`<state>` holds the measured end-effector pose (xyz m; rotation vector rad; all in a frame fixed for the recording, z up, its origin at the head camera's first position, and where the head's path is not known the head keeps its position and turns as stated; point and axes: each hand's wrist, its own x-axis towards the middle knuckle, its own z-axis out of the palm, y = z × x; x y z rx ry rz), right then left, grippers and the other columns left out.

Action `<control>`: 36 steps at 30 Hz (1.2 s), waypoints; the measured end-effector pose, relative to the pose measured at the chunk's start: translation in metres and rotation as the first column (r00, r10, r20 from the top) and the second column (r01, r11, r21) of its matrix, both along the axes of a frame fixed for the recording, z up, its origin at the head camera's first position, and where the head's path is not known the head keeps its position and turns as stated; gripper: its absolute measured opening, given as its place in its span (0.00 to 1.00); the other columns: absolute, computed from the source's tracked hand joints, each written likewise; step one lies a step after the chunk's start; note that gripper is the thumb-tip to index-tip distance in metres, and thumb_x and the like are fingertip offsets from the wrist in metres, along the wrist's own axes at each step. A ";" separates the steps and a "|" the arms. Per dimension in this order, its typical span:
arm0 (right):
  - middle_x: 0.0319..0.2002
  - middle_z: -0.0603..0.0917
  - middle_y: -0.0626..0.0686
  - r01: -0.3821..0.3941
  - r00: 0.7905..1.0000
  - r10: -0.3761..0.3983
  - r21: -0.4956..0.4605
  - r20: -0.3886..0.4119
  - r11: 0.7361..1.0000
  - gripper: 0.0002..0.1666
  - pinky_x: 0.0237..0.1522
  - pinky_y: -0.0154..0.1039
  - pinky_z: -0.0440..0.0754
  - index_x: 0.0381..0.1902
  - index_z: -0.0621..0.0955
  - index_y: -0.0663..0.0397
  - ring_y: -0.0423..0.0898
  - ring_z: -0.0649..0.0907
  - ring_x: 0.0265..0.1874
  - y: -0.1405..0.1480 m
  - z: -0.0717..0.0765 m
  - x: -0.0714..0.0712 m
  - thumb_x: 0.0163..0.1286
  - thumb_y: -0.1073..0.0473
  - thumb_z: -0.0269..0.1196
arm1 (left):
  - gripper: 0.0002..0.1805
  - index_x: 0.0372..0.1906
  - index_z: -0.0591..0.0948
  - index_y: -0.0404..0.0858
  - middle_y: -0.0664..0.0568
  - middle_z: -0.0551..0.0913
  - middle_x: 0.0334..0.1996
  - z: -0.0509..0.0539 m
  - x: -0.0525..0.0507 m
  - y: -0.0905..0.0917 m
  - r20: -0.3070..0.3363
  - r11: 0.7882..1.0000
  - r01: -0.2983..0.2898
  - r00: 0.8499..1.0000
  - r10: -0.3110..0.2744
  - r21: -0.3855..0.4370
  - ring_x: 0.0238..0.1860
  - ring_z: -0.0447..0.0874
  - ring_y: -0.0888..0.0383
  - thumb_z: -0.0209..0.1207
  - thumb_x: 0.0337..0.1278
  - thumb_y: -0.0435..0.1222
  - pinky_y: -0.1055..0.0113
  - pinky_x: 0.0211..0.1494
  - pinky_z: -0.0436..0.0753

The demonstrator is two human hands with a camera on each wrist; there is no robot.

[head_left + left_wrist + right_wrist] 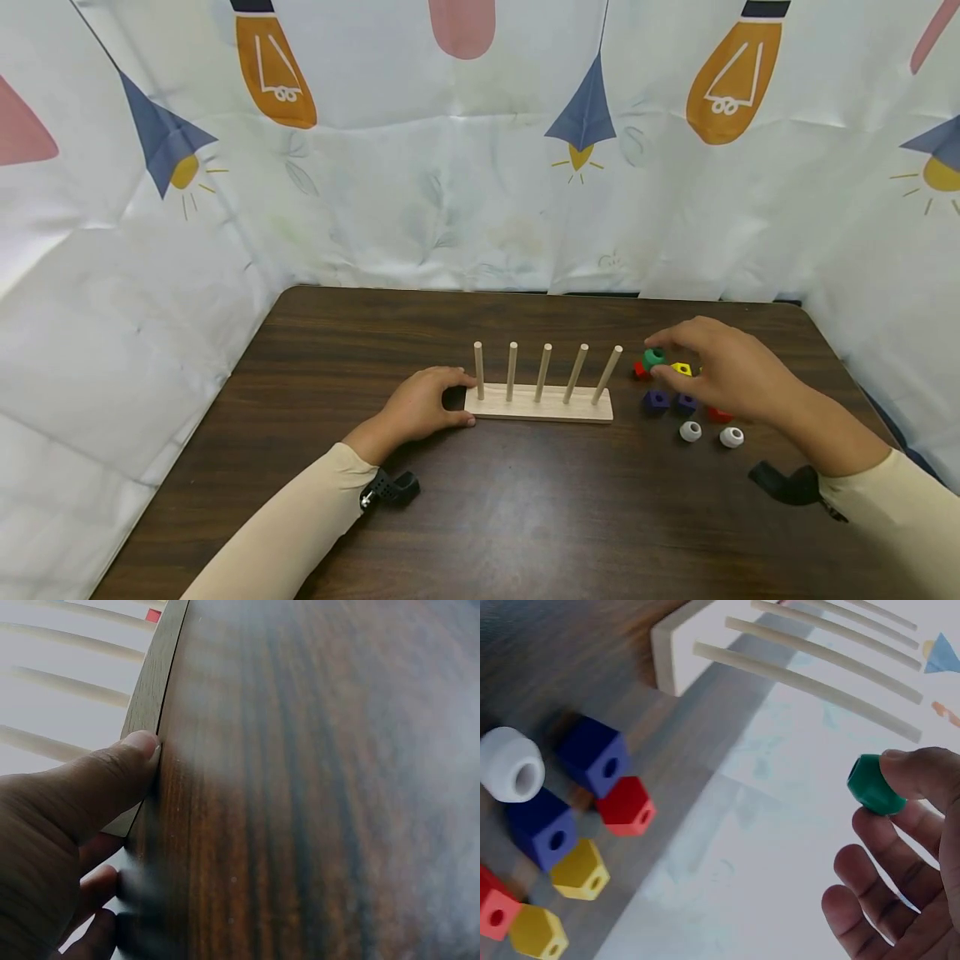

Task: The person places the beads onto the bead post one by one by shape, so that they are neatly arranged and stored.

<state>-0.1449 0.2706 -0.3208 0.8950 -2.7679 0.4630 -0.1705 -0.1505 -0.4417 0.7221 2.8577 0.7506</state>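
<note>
A pale wooden peg stand (pixel 538 405) with a row of several upright dowels lies on the table. My left hand (pixel 422 402) grips its left end, the thumb (pixel 124 769) along the front edge. Off the stand's right end, my right hand (pixel 723 367) pinches a green bead (pixel 875 784) between thumb and fingertips, above the other beads. The bead's hole shows in the right wrist view. Below it lie dark blue cubes (pixel 594 756), a red bead (pixel 627 806), a yellow bead (pixel 580 870) and white round beads (pixel 690 431). No dowel carries a bead.
The brown wood-grain table (pixel 360 333) ends at a white patterned cloth (pixel 450 192) hanging behind and at both sides. Another red bead (pixel 495 904) and yellow bead (pixel 539 932) lie among the loose ones. A black wrist strap (pixel 393 487) sits on the left sleeve.
</note>
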 end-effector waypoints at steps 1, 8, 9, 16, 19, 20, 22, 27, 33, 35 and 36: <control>0.44 0.85 0.45 0.003 1.000 -0.003 -0.003 0.003 1.000 0.19 0.38 0.47 0.83 0.52 0.86 0.48 0.44 0.84 0.42 -0.001 0.002 0.000 0.62 0.58 0.76 | 0.32 0.64 0.83 0.48 0.48 0.80 0.65 0.000 0.000 0.000 0.000 1.000 0.001 1.000 -0.001 0.002 0.69 0.73 0.46 0.76 0.53 0.50 0.43 0.71 0.69; 0.46 0.85 0.46 0.026 0.999 -0.026 -0.001 0.037 1.000 0.17 0.41 0.51 0.84 0.52 0.85 0.47 0.47 0.84 0.46 -0.010 0.015 -0.003 0.66 0.55 0.73 | 0.32 0.63 0.84 0.48 0.48 0.80 0.65 0.001 0.000 0.000 -0.004 1.000 0.007 1.000 -0.007 0.003 0.69 0.73 0.46 0.76 0.53 0.50 0.43 0.71 0.69; 0.46 0.85 0.46 0.023 0.999 -0.023 0.001 0.036 1.000 0.17 0.41 0.52 0.84 0.52 0.85 0.48 0.47 0.84 0.46 -0.011 0.016 -0.003 0.66 0.55 0.74 | 0.32 0.63 0.84 0.48 0.47 0.79 0.65 0.001 0.000 0.001 -0.003 1.000 0.006 1.000 -0.006 0.003 0.69 0.74 0.46 0.76 0.53 0.50 0.43 0.71 0.69; 0.45 0.85 0.47 -0.013 1.000 0.013 -0.006 0.015 1.000 0.17 0.43 0.52 0.84 0.49 0.86 0.49 0.47 0.84 0.45 -0.020 0.026 -0.008 0.63 0.58 0.75 | 0.32 0.63 0.84 0.46 0.47 0.80 0.64 0.004 0.001 0.001 -0.003 1.000 0.007 1.000 -0.007 0.007 0.68 0.74 0.45 0.77 0.52 0.49 0.45 0.70 0.71; 0.44 0.85 0.46 -0.023 1.000 0.023 -0.009 0.008 1.000 0.16 0.42 0.50 0.84 0.48 0.87 0.49 0.46 0.84 0.44 -0.024 0.029 -0.009 0.63 0.58 0.76 | 0.32 0.63 0.84 0.46 0.49 0.81 0.63 0.005 0.002 0.000 -0.003 1.000 0.007 1.000 -0.007 0.005 0.68 0.74 0.46 0.77 0.51 0.49 0.46 0.70 0.72; 0.44 0.85 0.46 -0.025 1.000 0.025 -0.012 0.009 1.000 0.16 0.42 0.50 0.84 0.48 0.87 0.49 0.46 0.84 0.44 -0.026 0.029 -0.009 0.63 0.58 0.76 | 0.32 0.63 0.84 0.46 0.50 0.81 0.63 0.004 0.002 0.000 -0.002 1.000 0.005 1.000 -0.005 0.004 0.68 0.75 0.46 0.77 0.51 0.49 0.46 0.69 0.72; 0.44 0.85 0.45 -0.027 1.000 0.027 -0.014 0.007 1.000 0.15 0.42 0.50 0.84 0.48 0.87 0.48 0.45 0.84 0.44 -0.028 0.031 -0.009 0.62 0.58 0.76 | 0.32 0.63 0.84 0.47 0.50 0.81 0.63 0.004 0.002 -0.001 0.003 1.000 0.002 1.000 -0.002 0.006 0.68 0.74 0.46 0.77 0.51 0.49 0.46 0.70 0.72; 0.44 0.85 0.44 -0.042 0.999 0.041 -0.029 -0.004 0.999 0.15 0.42 0.50 0.84 0.48 0.87 0.46 0.45 0.84 0.44 -0.033 0.032 -0.010 0.63 0.57 0.76 | 0.32 0.63 0.84 0.47 0.48 0.80 0.65 0.001 0.001 -0.001 0.001 1.000 0.001 1.000 -0.001 0.009 0.68 0.75 0.45 0.76 0.52 0.50 0.45 0.69 0.72; 0.44 0.85 0.43 -0.064 0.998 0.064 -0.045 -0.007 0.997 0.14 0.43 0.50 0.84 0.48 0.87 0.45 0.46 0.84 0.45 -0.040 0.032 -0.013 0.65 0.56 0.74 | 0.32 0.63 0.84 0.48 0.47 0.80 0.65 0.000 0.000 -0.001 0.002 1.000 0.001 1.000 -0.001 0.013 0.68 0.75 0.45 0.76 0.52 0.50 0.44 0.69 0.72; 0.45 0.85 0.43 -0.063 0.998 0.063 -0.046 -0.001 0.997 0.14 0.43 0.50 0.84 0.49 0.87 0.45 0.46 0.84 0.46 -0.043 0.032 -0.013 0.66 0.55 0.74 | 0.32 0.63 0.84 0.48 0.48 0.80 0.65 0.001 0.000 -0.001 0.006 1.000 -0.002 1.000 0.002 0.014 0.68 0.74 0.46 0.77 0.51 0.50 0.45 0.69 0.72; 0.45 0.85 0.44 -0.062 0.998 0.062 -0.045 0.003 0.997 0.14 0.43 0.51 0.84 0.49 0.87 0.46 0.47 0.84 0.46 -0.044 0.031 -0.014 0.66 0.55 0.74 | 0.32 0.63 0.84 0.48 0.47 0.79 0.65 0.000 0.000 -0.001 0.004 1.000 -0.001 1.000 0.001 0.014 0.68 0.74 0.45 0.77 0.51 0.50 0.45 0.69 0.72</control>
